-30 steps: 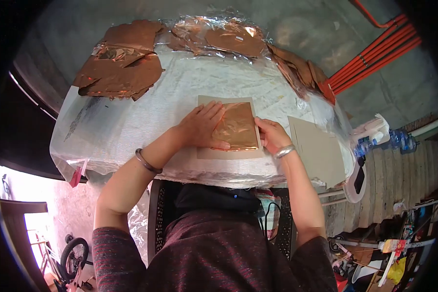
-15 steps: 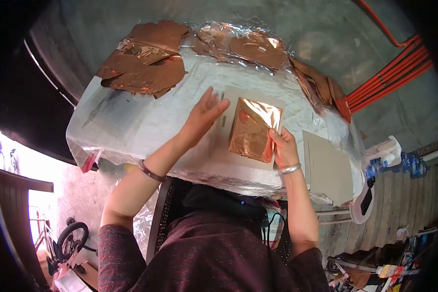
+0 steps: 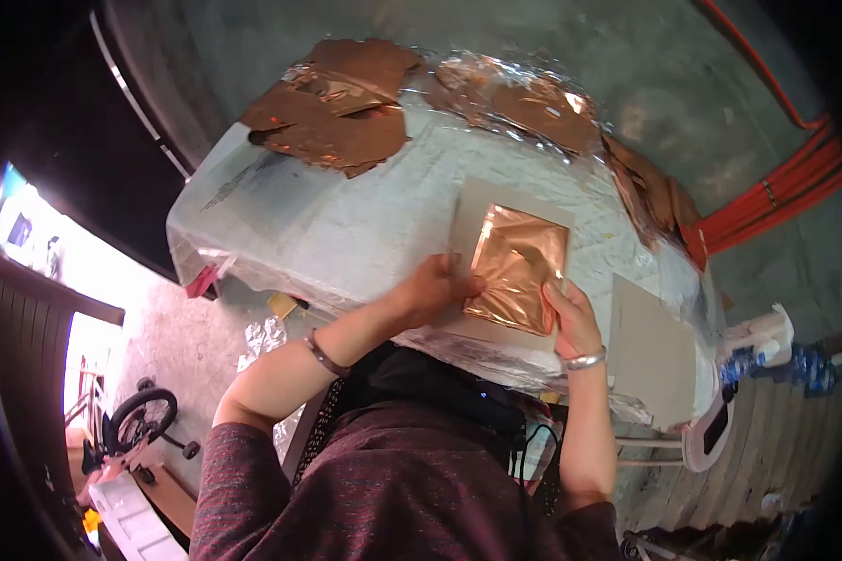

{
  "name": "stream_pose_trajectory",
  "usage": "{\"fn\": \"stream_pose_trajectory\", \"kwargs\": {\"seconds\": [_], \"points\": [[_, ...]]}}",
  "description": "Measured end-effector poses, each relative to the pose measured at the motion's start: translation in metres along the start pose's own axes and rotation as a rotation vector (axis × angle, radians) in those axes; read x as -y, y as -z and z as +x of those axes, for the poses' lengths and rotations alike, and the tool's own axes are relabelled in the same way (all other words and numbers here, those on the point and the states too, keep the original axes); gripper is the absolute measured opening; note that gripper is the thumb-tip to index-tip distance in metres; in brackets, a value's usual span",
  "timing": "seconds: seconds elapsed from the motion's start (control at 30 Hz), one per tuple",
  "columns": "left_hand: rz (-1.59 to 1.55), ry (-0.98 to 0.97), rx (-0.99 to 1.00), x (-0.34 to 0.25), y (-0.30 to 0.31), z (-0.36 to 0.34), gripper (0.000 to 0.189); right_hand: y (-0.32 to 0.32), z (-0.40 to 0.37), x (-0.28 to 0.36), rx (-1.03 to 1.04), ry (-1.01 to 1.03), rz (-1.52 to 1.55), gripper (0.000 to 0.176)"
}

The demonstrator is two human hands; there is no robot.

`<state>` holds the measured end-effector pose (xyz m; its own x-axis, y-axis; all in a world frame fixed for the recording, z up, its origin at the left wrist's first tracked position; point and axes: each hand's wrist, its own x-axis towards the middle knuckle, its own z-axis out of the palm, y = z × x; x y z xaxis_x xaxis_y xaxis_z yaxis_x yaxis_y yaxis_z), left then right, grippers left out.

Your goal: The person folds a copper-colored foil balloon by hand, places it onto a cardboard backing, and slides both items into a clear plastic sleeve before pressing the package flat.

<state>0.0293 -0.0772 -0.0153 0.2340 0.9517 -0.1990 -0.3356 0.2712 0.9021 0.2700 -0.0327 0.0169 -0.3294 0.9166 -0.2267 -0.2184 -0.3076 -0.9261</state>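
As light catches its creases: copper foil (image 3: 524, 252) lies on a grey board (image 3: 468, 210), set near the front edge of a plastic-covered tabletop (image 3: 421, 215).
Right hand (image 3: 575, 318): grip closed on the foil's right edge near the lower corner, thumb laid flat on top.
Right fingers: mostly out of sight behind the thumb and beyond the foil's edge, so how far they reach beneath cannot be told.
Left hand (image 3: 432, 288): grip mostly closed, fingers curled in and thumb pointing across to touch the foil's left edge.
Left fingertips: tucked from view under the hand; whether they pinch the edge or only rest beside it cannot be told.
Grey board: partly covered by the foil, its bare strip showing above and to the left, its lower left side masked by the left hand.
Second board (image 3: 653, 351): flat at the tabletop's right end, just beside the right hand and apart from the foil.
Far edge: brown sheets (image 3: 341, 103) piled at left; a middle pile (image 3: 543, 107) with clear, glinting plastic about it; a folded heap (image 3: 641, 178) at right, its layers hard to separate.
Wrists: a dark bangle (image 3: 326, 355) on the left, a silver bangle (image 3: 585, 359) on the right.
Frame's rim: orange-red pipes (image 3: 776, 196) blurred and cut off at right; blue bottles (image 3: 805, 369) smeared below them; a small wheel (image 3: 140, 418) on the floor at left.
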Motion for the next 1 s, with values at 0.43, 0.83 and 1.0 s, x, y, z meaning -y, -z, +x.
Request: {"fn": "stream_pose_trajectory", "kwargs": {"seconds": [0.43, 0.83, 1.0], "points": [[1.545, -0.728, -0.805, -0.085, 0.143, -0.081, 0.040, 0.013, 0.002, 0.001, 0.022, 0.078, -0.032, 0.011], [1.514, -0.389, -0.196, -0.038, 0.046, -0.108, 0.077, 0.020, -0.021, 0.010, -0.293, 0.037, -0.033, 0.007], [1.468, -0.415, -0.166, -0.052, 0.047, -0.116, 0.084, 0.032, -0.029, 0.007, -0.288, 0.022, 0.019, 0.010]]}}
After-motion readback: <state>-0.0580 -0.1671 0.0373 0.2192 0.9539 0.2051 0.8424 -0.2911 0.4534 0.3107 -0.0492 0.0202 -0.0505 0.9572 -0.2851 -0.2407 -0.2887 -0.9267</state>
